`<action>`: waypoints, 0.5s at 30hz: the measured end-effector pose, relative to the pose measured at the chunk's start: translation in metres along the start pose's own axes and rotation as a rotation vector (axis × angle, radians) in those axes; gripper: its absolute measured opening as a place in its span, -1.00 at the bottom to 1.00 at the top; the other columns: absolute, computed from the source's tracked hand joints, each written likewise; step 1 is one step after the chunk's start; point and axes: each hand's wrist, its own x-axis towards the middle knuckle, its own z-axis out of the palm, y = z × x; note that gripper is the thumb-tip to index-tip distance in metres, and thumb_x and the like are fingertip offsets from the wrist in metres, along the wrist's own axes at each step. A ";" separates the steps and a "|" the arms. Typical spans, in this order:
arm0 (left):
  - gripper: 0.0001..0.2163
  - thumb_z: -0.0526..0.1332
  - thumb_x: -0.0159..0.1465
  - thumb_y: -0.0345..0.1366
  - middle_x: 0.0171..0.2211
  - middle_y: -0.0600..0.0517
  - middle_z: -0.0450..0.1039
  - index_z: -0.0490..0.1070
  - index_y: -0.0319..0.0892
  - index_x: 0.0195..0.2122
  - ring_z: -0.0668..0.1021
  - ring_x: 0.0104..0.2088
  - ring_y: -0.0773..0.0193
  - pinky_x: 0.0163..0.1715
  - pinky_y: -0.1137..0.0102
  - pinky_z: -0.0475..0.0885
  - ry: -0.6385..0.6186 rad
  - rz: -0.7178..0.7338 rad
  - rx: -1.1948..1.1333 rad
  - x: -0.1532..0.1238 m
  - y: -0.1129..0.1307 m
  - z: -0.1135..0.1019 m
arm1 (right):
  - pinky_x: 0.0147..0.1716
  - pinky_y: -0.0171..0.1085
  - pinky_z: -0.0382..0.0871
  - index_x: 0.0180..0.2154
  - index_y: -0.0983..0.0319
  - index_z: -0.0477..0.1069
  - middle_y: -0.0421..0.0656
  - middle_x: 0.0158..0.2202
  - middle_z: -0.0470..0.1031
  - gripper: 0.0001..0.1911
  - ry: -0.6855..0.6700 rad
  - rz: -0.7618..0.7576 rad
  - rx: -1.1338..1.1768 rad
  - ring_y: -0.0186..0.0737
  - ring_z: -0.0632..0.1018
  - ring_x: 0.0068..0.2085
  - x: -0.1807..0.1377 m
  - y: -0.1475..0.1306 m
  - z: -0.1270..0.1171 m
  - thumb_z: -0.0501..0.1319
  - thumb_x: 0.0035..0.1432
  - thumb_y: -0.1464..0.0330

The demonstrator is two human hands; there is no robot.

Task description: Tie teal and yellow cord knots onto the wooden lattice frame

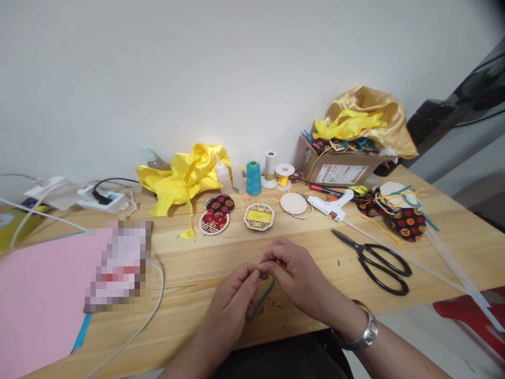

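A thin teal cord is hanging in a short curve just above the near edge of the counter, at the middle of the scene, its upper end disappearing between the two hands. The left hand and the right hand are meeting fingertip to fingertip, and the fingers of both are pinching narrowly on that upper end. Judging by the way it is drooping, the cord is looking light, limp and a little slick, so a firm pinch close to the end, as here, is probably giving the surest hold. A metal wristband is showing on the right wrist. Farther right, black scissors are lying open-handled beside a white glue gun. Beyond the hands, a fretwork wooden frame and patterned fabric discs are sitting in front of crumpled yellow satin and a teal thread spool. At far right a cardboard box is overflowing with ribbon and gold cloth, while a pink sheet is covering the near left.
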 end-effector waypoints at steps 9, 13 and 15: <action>-0.81 0.18 0.16 -0.18 -0.73 0.23 0.06 0.40 -0.20 -0.44 0.10 -0.70 0.48 -0.71 0.54 0.01 0.147 -0.005 -0.182 0.003 -0.005 -0.003 | -0.33 -0.32 0.21 -0.45 0.26 0.33 -0.20 -0.40 0.34 -0.88 0.202 -0.030 -0.238 -0.31 0.36 -0.32 0.018 0.014 -0.023 0.13 0.14 0.44; -0.84 0.22 0.13 -0.23 -0.72 0.24 0.02 0.37 -0.21 -0.47 0.05 -0.70 0.51 -0.72 0.56 -0.05 0.202 -0.043 -0.388 0.005 0.000 -0.006 | -0.28 -0.28 0.21 -0.42 0.26 0.38 -0.15 -0.37 0.35 -0.90 0.059 -0.126 -0.522 -0.25 0.33 -0.27 0.026 0.029 -0.030 0.13 0.13 0.48; -0.85 0.24 0.12 -0.25 -0.71 0.25 0.00 0.37 -0.22 -0.47 0.03 -0.70 0.52 -0.72 0.56 -0.07 0.206 -0.066 -0.446 0.004 0.006 -0.009 | -0.25 -0.26 0.20 -0.39 0.26 0.40 -0.14 -0.35 0.36 -0.89 -0.051 -0.211 -0.618 -0.22 0.30 -0.25 0.028 0.033 -0.027 0.12 0.12 0.49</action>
